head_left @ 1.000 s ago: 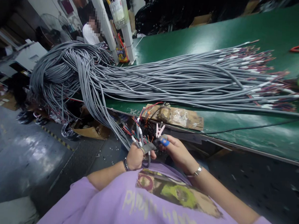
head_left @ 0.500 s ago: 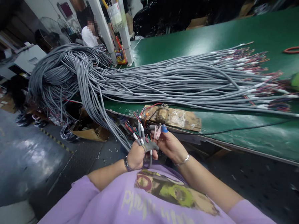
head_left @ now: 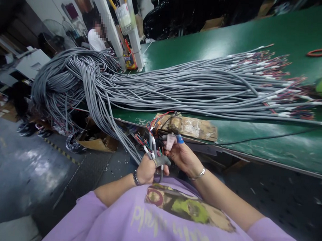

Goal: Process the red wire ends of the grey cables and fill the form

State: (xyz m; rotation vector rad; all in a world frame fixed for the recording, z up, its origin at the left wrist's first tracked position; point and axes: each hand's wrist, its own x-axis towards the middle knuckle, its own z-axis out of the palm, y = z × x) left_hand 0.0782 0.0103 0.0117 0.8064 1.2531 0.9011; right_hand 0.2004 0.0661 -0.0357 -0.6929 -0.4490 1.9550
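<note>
My left hand (head_left: 145, 169) is closed round the ends of a few grey cables (head_left: 152, 149), whose stripped coloured wires fan upward. A grey sleeve covers its forefinger. My right hand (head_left: 183, 156) pinches a pink clip (head_left: 170, 140) just right of those wire ends; a blue cap sits on one fingertip. Both hands are held below the front edge of the green table (head_left: 257, 136). The gripped cables run up and left into a large grey cable bundle (head_left: 179, 85).
The cable bundle lies across the table, its coloured wire ends at the right (head_left: 281, 83), and spills over the left edge to the floor. A taped brown block (head_left: 189, 126) with wires sits at the table edge. A person in white (head_left: 96, 38) stands far left by white posts.
My right hand has risen from beside the left hand to the pink clip and closed on it. The left hand has stayed put on the cable ends.
</note>
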